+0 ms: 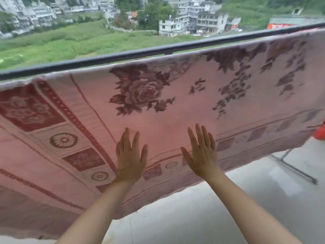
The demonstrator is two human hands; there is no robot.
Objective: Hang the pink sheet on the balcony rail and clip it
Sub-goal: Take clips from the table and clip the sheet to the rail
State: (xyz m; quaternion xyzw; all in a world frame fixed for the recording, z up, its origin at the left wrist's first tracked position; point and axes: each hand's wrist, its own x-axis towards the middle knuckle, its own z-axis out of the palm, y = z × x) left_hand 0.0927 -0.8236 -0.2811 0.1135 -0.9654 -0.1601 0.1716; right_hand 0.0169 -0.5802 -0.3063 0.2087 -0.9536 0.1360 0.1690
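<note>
The pink sheet (175, 110), printed with dark roses and a red patterned border, hangs spread wide just inside the dark balcony rail (140, 52), which shows above its top edge. My left hand (131, 158) lies flat against the cloth near its lower border, fingers apart. My right hand (202, 154) lies flat beside it, a hand's width to the right, also with fingers spread. Neither hand grips the fabric. No clip shows anywhere on the sheet or the rail.
Pale concrete balcony floor (228, 208) lies below the sheet's hem. A metal rack leg (295, 169) crosses the floor at the right, with something orange (320, 132) at the right edge. Beyond the rail are green fields and buildings far below.
</note>
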